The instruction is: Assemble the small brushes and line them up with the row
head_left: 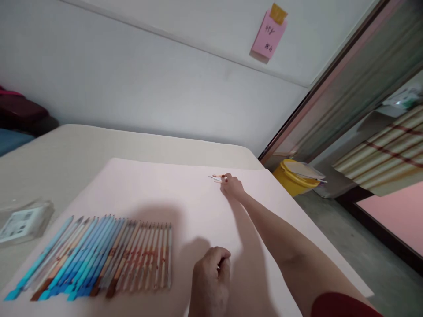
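Observation:
My right hand (233, 186) reaches to the far right part of a pale pink sheet (194, 202). Its fingers are closed at the ends of a few thin pens (217, 177), pale with reddish marks, one with a dark tip. How many of these it grips is too small to tell. Closer to me, my left hand (210, 278) hovers over or rests on the sheet, fingers curled and thumb bent, with nothing visible in it. To its left lies a long row of pens (109, 255), side by side, blue, turquoise, brown and pale ones with reddish marks; the row is blurred.
A clear plastic case (24, 222) with a white label lies on the cream table (89, 138) at left. Behind is a white wall (158, 83) with a pink note (268, 35). Past the right edge stands a yellow bucket (291, 181). Dark red bags (20, 110) sit far left.

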Demonstrator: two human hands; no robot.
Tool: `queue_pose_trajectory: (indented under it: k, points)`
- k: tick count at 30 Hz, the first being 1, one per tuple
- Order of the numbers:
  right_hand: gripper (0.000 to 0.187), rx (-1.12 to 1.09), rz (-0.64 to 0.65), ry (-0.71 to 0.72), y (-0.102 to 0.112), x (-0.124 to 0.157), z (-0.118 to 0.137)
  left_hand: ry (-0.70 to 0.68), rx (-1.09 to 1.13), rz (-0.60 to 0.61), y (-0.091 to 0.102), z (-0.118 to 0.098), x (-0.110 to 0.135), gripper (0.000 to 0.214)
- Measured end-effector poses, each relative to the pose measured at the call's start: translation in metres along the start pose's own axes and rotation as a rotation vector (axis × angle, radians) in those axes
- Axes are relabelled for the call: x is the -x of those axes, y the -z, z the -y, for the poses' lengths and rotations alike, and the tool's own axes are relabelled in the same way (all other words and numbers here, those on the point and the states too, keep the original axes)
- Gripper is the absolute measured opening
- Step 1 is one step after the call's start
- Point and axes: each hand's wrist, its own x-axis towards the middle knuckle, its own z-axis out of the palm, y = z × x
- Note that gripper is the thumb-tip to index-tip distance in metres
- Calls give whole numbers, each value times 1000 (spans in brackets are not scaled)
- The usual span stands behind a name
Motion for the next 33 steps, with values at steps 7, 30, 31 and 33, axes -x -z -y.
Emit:
queue_pose_trajectory:
  k: [7, 30, 31, 33]
  points:
    - [21, 51, 35, 140, 2, 19, 13, 82, 123, 4, -1, -3, -2, 16]
    - [15, -32, 177, 124, 2, 225, 74, 746, 1010, -359, 9, 22, 1, 19]
    - [14, -48, 193, 112, 5, 227, 74, 736, 1014, -364, 9, 22, 1, 20]
    - [16, -83, 211, 92, 10, 229, 74, 729, 1022, -374, 10, 23, 3, 21]
